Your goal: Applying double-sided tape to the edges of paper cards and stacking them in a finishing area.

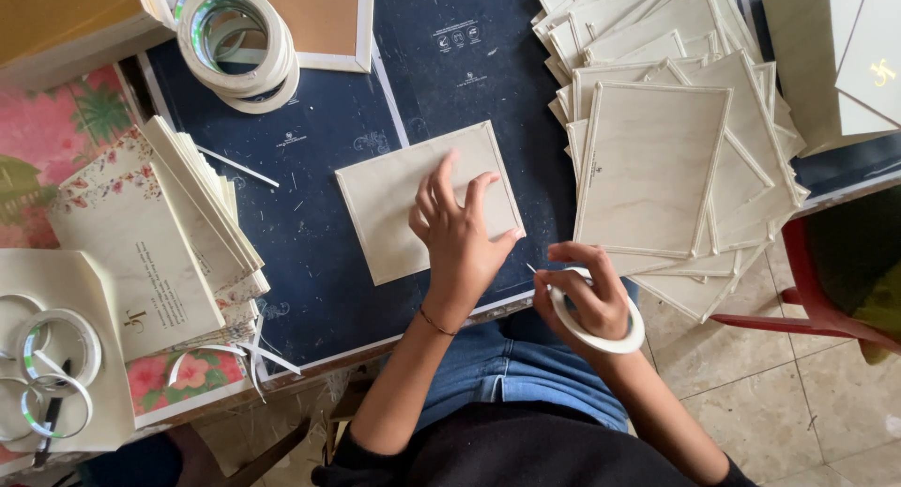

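Dark blue surface [319, 215] crowded with card stock: the left hand [457, 238] presses flat, fingers spread, on a single cream board [394, 205] at centre, while the right hand [584, 295] grips a white tape roll [610, 335] at the near edge. A large stack of boards [676, 140] waits just right; printed cards [160, 243] lie left.

I see a stack of tape rolls [239, 41] at 11 o'clock | a big pile of cream cards [671, 140] at 2 | flowery cards [160, 234] at 9 | a red chair [826, 299] at 4
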